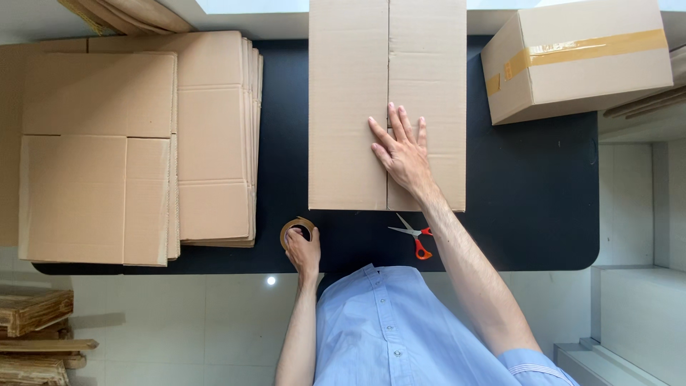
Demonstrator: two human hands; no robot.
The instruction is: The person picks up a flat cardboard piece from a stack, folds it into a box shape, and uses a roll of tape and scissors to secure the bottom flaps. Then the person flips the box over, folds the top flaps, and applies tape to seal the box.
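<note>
Right hand (404, 154) lay flat, fingers spread, on top of cardboard box (386, 104), beside centre flap seam, gripping nothing. Box stood mid-table on black table (543, 200). Left hand (304, 251) closed around tape roll (296, 230) at near table edge. Orange-handled scissors (414, 236) lay just near of box. Stack of flattened cartons (136, 143) at left; taped box (579, 57) at far right.

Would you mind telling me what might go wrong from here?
The right hand alone presses the flaps of the open box, so the seam may spring apart. The scissors lie open near the table edge, close to the forearm. The left hand holds the tape roll near that edge.
</note>
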